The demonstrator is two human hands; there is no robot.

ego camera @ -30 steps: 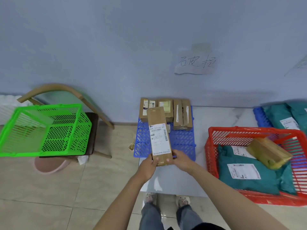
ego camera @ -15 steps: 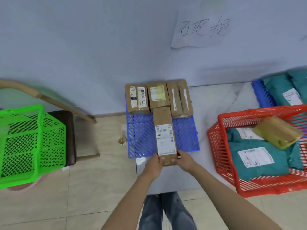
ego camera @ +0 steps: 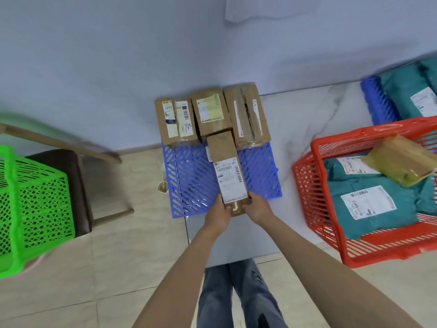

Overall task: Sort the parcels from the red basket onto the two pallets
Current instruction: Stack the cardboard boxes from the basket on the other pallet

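Basket (ego camera: 318, 190) right of pallet (ego camera: 189, 183)

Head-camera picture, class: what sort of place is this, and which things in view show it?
Probably a small, makeshift parcel-sorting spot in a tiled room. Labelled cardboard boxes lie on a blue pallet on the floor, a red basket holds teal mailer bags, and both hands grip a long labelled box.

My arms (ego camera: 179, 268) are bare right up to where the shot cuts off — no sleeves, no watch, no rings on either hand (ego camera: 218, 215). Below them, faded blue jeans (ego camera: 236, 297) — a bit creased at the knees.
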